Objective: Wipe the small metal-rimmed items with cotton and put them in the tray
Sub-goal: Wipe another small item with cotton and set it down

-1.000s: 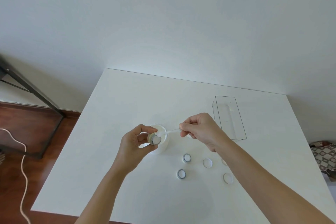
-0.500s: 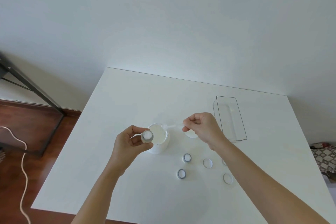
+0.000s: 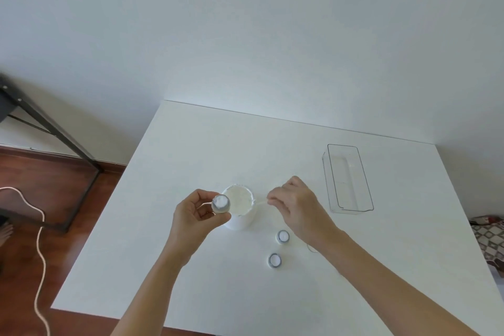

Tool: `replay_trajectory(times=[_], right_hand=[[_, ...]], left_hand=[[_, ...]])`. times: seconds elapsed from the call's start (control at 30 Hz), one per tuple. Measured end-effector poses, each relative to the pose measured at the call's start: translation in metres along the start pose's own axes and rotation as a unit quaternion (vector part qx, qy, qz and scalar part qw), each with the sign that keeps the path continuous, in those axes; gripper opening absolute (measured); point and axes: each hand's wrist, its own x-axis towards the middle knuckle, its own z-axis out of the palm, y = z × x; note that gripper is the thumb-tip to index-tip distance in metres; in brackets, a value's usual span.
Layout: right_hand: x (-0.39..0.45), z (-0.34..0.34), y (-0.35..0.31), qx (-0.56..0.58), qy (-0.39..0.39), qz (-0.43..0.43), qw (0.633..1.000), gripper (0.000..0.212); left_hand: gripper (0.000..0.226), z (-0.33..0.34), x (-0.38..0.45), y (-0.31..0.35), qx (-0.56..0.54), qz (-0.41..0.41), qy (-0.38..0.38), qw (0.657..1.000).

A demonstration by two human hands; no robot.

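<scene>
My left hand (image 3: 195, 214) pinches a small round metal-rimmed item (image 3: 221, 203), white face up, just left of a white cup of cotton (image 3: 240, 209). To the cup's right, my right hand (image 3: 296, 206) grips a thin white cotton swab (image 3: 261, 201) whose tip points at the cup's rim. Two more metal-rimmed items (image 3: 283, 236) (image 3: 274, 260) lie on the white table (image 3: 191, 161) below the cup. My right forearm hides others. A clear rectangular tray (image 3: 350, 178) stands at the right, apparently with nothing in it.
The table's left edge drops to a wooden floor where a white cable (image 3: 39, 251) runs. A dark metal frame (image 3: 51, 128) stands at the far left. A patterned cloth (image 3: 489, 237) lies beyond the table's right edge. A white wall rises behind.
My left hand moved the held item left, away from the cup's mouth. My right hand drew the swab back to the right and dropped lower; its forearm now covers the items at the right.
</scene>
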Motion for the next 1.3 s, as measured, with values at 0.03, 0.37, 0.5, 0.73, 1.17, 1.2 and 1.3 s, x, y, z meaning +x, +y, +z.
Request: replay_trajectory(times=[0.03, 0.37, 0.5, 0.73, 1.17, 1.2, 1.3], right_hand=[[-0.001, -0.004, -0.003, 0.052, 0.032, 0.063, 0.996, 0.011], [-0.008, -0.005, -0.045, 0.381, 0.118, 0.344, 0.850, 0.012], [-0.008, -0.004, -0.049, 0.368, 0.141, 0.336, 0.855, 0.014], [-0.005, -0.009, -0.048, 0.342, 0.130, 0.305, 0.879, 0.013], [0.012, -0.026, -0.037, 0.320, 0.036, 0.249, 0.913, 0.014], [0.014, -0.027, -0.036, 0.316, 0.025, 0.243, 0.917, 0.014], [0.017, -0.033, -0.035, 0.313, -0.017, 0.215, 0.925, 0.016]], left_hand=[[0.032, 0.001, -0.001, 0.000, 0.007, 0.004, 0.003, 1.000], [0.042, 0.026, -0.004, 0.000, 0.050, 0.083, 0.072, 0.993], [0.042, 0.029, -0.005, 0.001, 0.027, 0.082, 0.070, 0.994], [0.037, 0.028, -0.004, 0.004, -0.007, 0.057, 0.027, 0.998], [0.032, 0.013, -0.001, 0.014, -0.031, 0.022, -0.083, 0.996], [0.033, 0.013, -0.001, 0.015, -0.030, 0.020, -0.090, 0.995], [0.036, 0.012, -0.002, 0.018, -0.025, 0.018, -0.107, 0.994]])
